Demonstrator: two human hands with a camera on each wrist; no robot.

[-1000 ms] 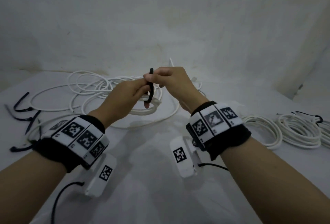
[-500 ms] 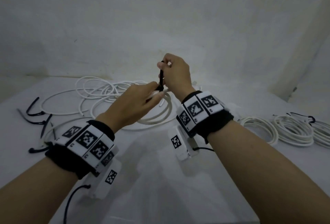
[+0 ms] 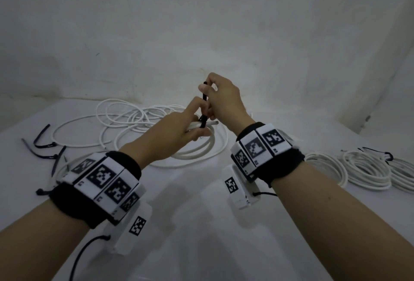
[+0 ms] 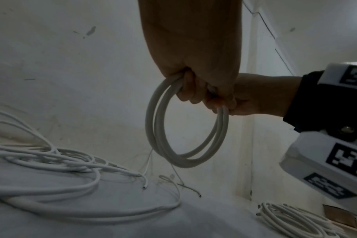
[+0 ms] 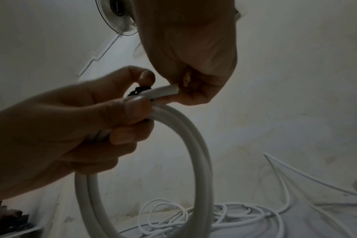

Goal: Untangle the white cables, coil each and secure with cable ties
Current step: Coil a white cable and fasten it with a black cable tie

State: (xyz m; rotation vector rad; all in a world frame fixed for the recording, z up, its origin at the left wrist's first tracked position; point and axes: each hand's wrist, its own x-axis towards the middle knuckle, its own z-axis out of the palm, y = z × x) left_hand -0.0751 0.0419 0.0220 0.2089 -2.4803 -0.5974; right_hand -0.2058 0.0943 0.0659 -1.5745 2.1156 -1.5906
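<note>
Coil in hand: small white coil (image 4: pixel 185 125) of a few turns, held up above the tabletop (image 3: pixel 201 224), hanging as a loop below the fingers.
Left hand (image 3: pixel 172 132): fingers and thumb curled round the top of the coil, clamping the turns together with the cut end poking out to the right.
Right hand (image 3: pixel 221 99): just above and beside the left, thumb and forefinger pinching the free tail of a black cable tie (image 3: pixel 204 110).
Tie: wrapped round the bundle right at the left fingertips, tail standing nearly upright from the coil up to the right hand.
Key relation: long axis of the tail runs up from the bundle, at roughly a right angle to the turns; right hand at the upper end, left hand at the lower, touching or almost touching.
Step, as a judgement: cinching the tie; next call is probably a pull along the tail while the left hand braces.
Risk: a turn slipping out of the loop before it closes.
Tangle (image 3: pixel 139 119): loose white cables on the tabletop behind the hands, not yet coiled.
Finished coils (image 3: pixel 367 170): to the right, at least one carrying a black tie.
Spare ties (image 3: pixel 44 146): black, far left.
</note>
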